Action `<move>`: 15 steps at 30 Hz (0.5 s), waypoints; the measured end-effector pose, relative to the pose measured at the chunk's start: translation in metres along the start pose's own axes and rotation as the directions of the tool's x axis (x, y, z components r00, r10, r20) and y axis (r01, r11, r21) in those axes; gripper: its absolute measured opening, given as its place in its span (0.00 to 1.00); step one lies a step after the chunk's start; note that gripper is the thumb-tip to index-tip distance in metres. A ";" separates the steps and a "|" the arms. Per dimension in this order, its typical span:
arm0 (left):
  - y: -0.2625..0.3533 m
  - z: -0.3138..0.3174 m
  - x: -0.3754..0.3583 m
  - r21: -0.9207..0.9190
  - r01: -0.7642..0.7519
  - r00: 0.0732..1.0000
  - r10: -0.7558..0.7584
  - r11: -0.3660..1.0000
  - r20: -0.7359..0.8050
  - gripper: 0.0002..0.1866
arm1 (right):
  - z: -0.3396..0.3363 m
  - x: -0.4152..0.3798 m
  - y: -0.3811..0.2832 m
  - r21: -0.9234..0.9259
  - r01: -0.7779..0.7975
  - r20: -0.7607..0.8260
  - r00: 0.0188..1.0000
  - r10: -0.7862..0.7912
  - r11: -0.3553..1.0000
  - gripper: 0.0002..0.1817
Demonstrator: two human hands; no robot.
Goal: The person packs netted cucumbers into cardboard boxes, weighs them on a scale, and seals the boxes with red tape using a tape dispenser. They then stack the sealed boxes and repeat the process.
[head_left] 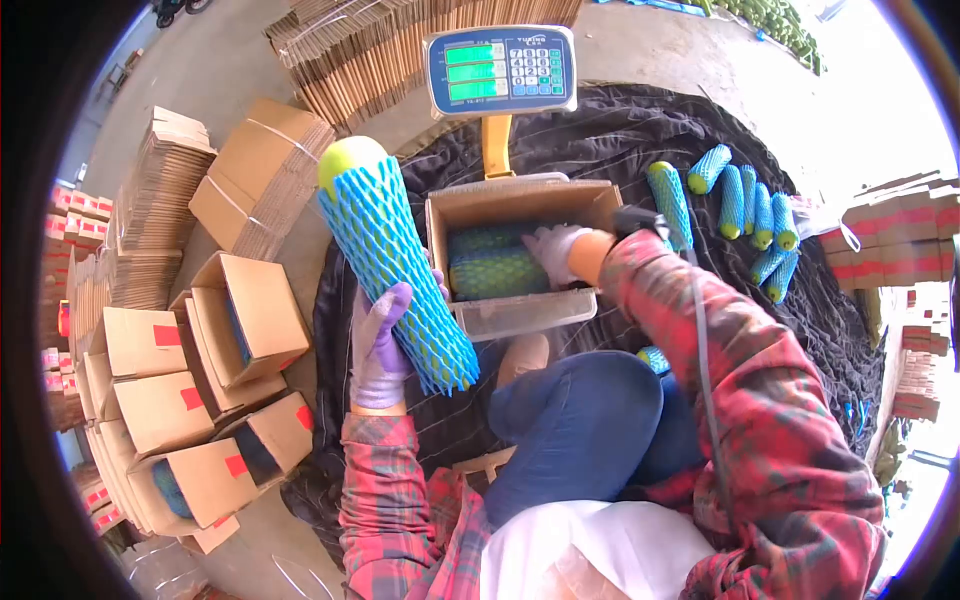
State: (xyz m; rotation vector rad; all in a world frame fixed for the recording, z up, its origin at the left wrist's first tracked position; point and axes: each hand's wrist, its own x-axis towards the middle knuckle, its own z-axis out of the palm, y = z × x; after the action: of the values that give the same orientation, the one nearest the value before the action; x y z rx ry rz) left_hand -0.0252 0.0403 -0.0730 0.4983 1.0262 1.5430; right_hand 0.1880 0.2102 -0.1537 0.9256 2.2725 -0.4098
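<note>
A long green gourd-like vegetable in blue foam netting (395,260) is tilted in my left hand (381,335), whose gloved fingers wrap round it. My right hand (556,252), also gloved, reaches into the open cardboard box (436,225) and touches the netted produce inside (495,268); its fingers are partly hidden, and whether they grip anything is unclear. The box rests in a clear plastic tray (530,316) below the scale's display (502,72).
Several netted vegetables (733,200) lie on the black cloth (840,310) at the right. Open boxes (160,410) stand at the left, some holding netted produce. Flattened cardboard (255,180) is stacked behind them, with more behind the scale. A cable crosses my right sleeve.
</note>
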 end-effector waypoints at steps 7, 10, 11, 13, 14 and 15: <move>0.065 0.005 -0.002 0.839 -0.536 0.817 0.306 0.091 0.489 0.41 | -0.115 -0.139 0.023 0.803 0.583 -0.556 0.807 -0.199 0.123 0.59; 0.095 0.051 0.011 0.625 -0.761 0.627 0.050 -0.174 0.777 0.46 | -0.115 -0.169 0.001 0.662 0.669 -0.586 0.743 -0.322 0.339 0.55; 0.098 0.064 0.015 0.670 -0.734 0.678 -0.051 -0.117 0.734 0.48 | -0.114 -0.183 -0.009 0.845 0.504 -0.477 0.861 -0.177 0.178 0.51; 0.086 0.072 0.030 0.605 -0.792 0.604 0.037 -0.082 0.796 0.46 | -0.098 -0.182 0.005 0.857 0.515 -0.515 0.856 -0.048 -0.016 0.43; 0.083 0.075 0.036 0.570 -0.818 0.564 0.085 -0.074 0.821 0.45 | -0.096 -0.189 0.013 0.859 0.511 -0.512 0.858 0.038 0.020 0.41; 0.086 0.079 0.035 0.567 -0.812 0.549 0.153 -0.138 0.822 0.45 | -0.090 -0.197 0.025 0.877 0.479 -0.472 0.875 0.111 -0.046 0.36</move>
State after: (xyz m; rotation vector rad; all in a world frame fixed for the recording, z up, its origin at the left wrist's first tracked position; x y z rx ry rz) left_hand -0.0215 0.1036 0.0311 2.5421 1.3715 0.8837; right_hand 0.2736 0.1722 0.0437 1.3881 2.1477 -2.5715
